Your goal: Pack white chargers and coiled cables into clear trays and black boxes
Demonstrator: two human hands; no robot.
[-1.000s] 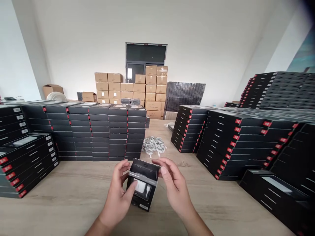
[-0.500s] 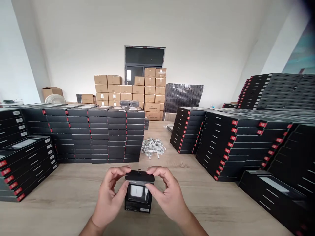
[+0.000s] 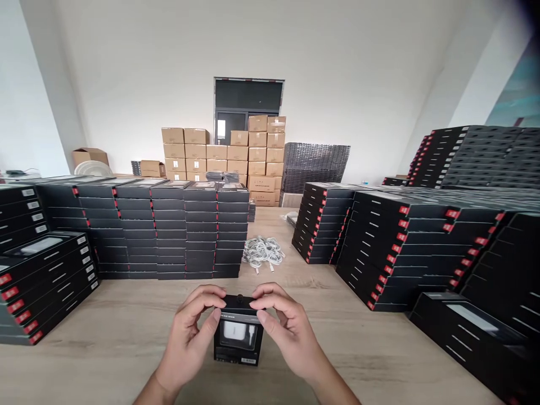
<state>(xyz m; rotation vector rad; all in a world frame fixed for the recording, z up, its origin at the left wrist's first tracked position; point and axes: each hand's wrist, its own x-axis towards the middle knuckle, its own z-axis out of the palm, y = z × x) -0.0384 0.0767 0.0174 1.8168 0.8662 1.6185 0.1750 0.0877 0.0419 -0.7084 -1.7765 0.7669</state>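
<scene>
L hand (image 3: 192,329) + R hand (image 3: 289,326) pinch small black box (image 3: 238,340) by top corners, prob. to hold it steady, toward near edge of counter (image 3: 126,337).

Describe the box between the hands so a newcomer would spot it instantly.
On the wooden table, look low and near centre, between the left hand and right hand. There stands the small black box. Unlike the stacked black boxes behind, it stands alone, a white item showing on its front.
</scene>
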